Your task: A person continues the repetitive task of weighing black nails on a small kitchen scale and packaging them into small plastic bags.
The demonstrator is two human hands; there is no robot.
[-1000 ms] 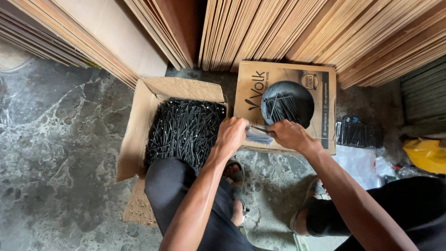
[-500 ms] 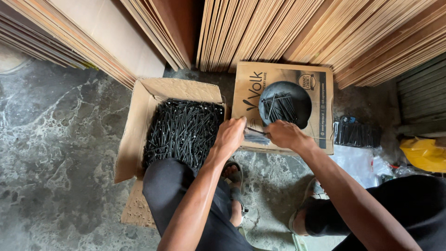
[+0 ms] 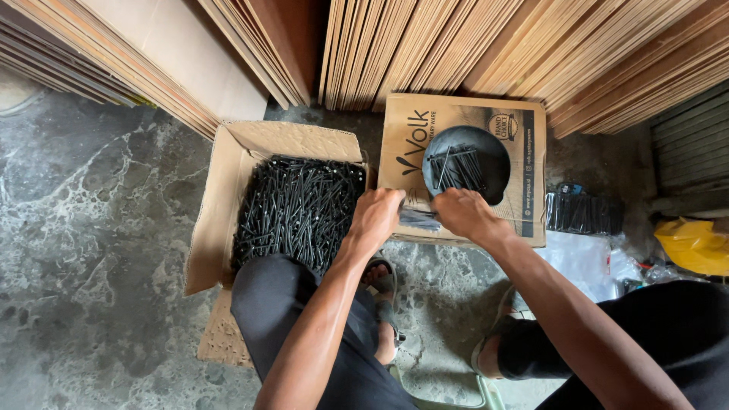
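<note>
Little has shifted over the last second: both hands sit at the same spot on the near edge of the closed carton, with only slight adjustment of the bundle between them.

Left hand point(image 3: 376, 216) is closed around one end of a small bundle of black screws point(image 3: 418, 219); right hand point(image 3: 465, 215) grips the other end. The bundle lies level between them, just above the carton's near edge. Whether the fingers are fully clamped underneath cannot be told.

Judgement on handling: the screws are stiff, thin metal, heavy for their bulk and loose against each other. A bundle will splay or shed pieces if held at 1 end only; a grip around the middle, or at both ends as here, suits it. Points are sharp.

Packages noted:
- Open brown cardboard box point(image 3: 213, 220), left, flaps out, filled with loose black screws point(image 3: 298, 209).
- Closed brown carton point(image 3: 531, 152), right, rectangular, dark printed lettering and a round emblem on its top face.
- Round black dish point(image 3: 497, 163) on that carton, holding a few screws.
- Clear plastic bags point(image 3: 581, 254) on the floor to the right, beside dark packed bundles point(image 3: 583, 214).
- Yellow object point(image 3: 695, 244), far right, kind unclear.

Stacked wooden sheets point(image 3: 456, 45) stand behind both boxes.
</note>
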